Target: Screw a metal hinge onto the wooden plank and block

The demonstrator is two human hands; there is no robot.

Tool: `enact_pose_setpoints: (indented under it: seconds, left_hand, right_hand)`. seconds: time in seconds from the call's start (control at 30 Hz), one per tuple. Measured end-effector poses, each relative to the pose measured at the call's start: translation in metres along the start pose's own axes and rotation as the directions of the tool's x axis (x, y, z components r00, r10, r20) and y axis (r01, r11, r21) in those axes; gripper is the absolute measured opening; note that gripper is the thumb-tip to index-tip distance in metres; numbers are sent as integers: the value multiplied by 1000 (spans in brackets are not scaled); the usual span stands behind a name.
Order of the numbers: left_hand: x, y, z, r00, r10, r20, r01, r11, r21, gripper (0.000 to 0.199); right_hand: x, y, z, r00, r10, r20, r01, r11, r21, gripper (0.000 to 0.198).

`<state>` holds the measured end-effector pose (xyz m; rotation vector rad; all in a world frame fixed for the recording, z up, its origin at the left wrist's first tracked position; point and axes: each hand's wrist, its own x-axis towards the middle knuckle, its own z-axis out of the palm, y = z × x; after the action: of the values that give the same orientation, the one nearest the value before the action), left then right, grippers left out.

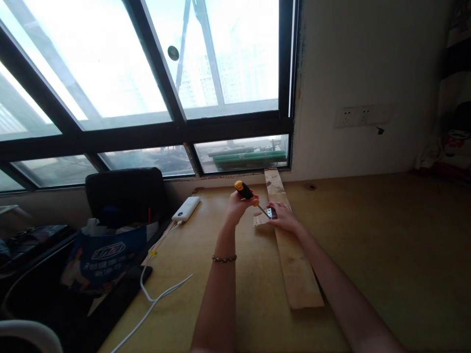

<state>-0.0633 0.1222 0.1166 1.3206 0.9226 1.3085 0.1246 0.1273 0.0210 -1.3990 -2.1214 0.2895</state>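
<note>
My left hand (pixel 238 207) is closed around the yellow and black handle of a screwdriver (pixel 244 191). The tool slants down to the right, and its shaft ends at a small metal hinge (pixel 271 213) with holes in it. Fingers of my right hand (pixel 284 216) press the hinge from the right side and partly cover it. Beneath that hand lies a long wooden plank (pixel 297 274), running from the window wall towards me. A short piece of wood (pixel 260 218) sticks out left of the plank beside the hinge. Whether a screw is under the tip is too small to tell.
A white power bank (pixel 186 209) with a white cable (pixel 162 296) lies at the table's left edge. Left of the table (pixel 382 255) are a black chair (pixel 125 191) and a blue bag (pixel 105 260). Window and wall bound the far side.
</note>
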Motion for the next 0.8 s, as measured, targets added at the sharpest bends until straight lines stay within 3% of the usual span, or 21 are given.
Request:
enact_pose_setpoints:
  seconds: [0.8]
  left_hand:
    - [2,-4,3,998,56,-27,-55,997,47,39]
  right_hand:
    - [0,1,0,1000,-6,-5,6,1000,24,68]
